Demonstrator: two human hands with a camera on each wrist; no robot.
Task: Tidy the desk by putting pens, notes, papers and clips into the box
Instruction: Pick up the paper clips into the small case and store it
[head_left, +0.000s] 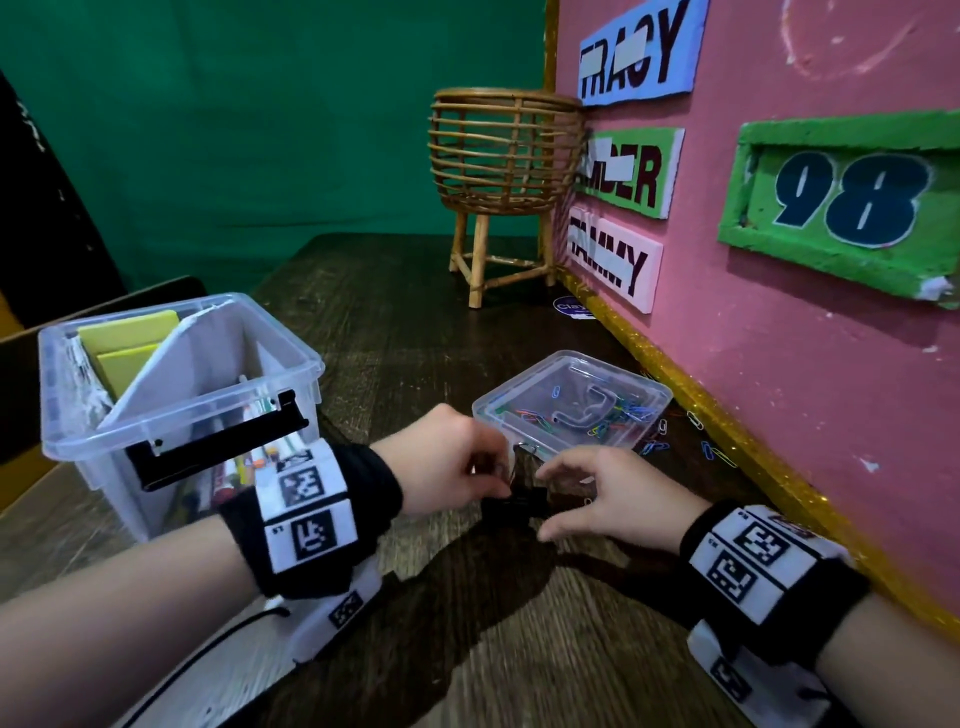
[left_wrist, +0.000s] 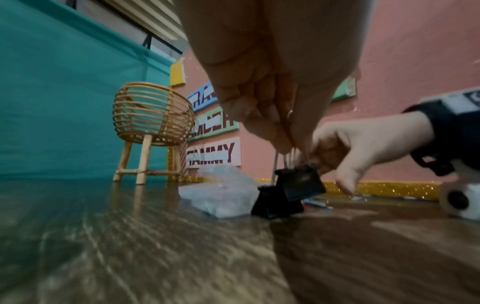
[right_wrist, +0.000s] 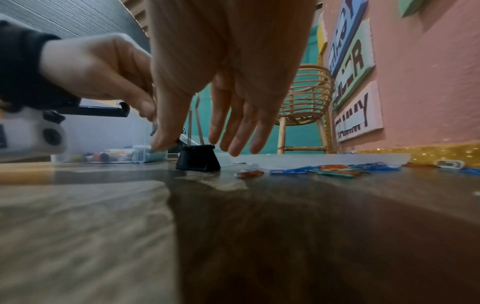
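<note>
Left hand (left_wrist: 262, 115) pinches a binder clip (left_wrist: 301, 183) by its wire handles, likely for carrying; right hand (right_wrist: 221, 86), fingers spread, hovers over a second clip (right_wrist: 198, 158) below.

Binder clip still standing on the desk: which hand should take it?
Right, probably. The right hand hovers open directly over the standing binder clip, thumb and fingers either side. The left hand already pinches another clip's wire handles.
</note>
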